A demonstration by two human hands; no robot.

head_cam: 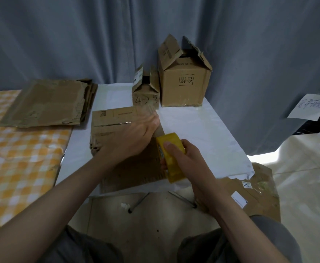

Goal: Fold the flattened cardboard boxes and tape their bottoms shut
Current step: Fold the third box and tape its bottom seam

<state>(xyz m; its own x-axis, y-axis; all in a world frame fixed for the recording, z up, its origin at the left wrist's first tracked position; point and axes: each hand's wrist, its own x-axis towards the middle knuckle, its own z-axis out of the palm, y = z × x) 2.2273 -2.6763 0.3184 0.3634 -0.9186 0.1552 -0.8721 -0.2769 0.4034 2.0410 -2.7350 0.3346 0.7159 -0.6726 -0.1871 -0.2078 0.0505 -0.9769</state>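
A cardboard box (113,118) lies on the white table (202,130) in front of me, its flaps folded. My left hand (134,135) rests flat on top of it, fingers together and blurred with motion. My right hand (182,156) grips a yellow roll of tape (171,158) at the box's right edge. Two folded boxes stand at the back of the table: a small one (146,93) marked with handwriting and a larger one (184,80) with its top flaps up. A stack of flattened boxes (47,103) lies at the left.
An orange checked cloth (18,152) covers the surface at the left, under the flattened stack. Another flat piece of cardboard (256,192) lies on the floor at the right. A sheet of paper with handwriting (311,107) hangs at the far right. A grey curtain (79,38) is behind.
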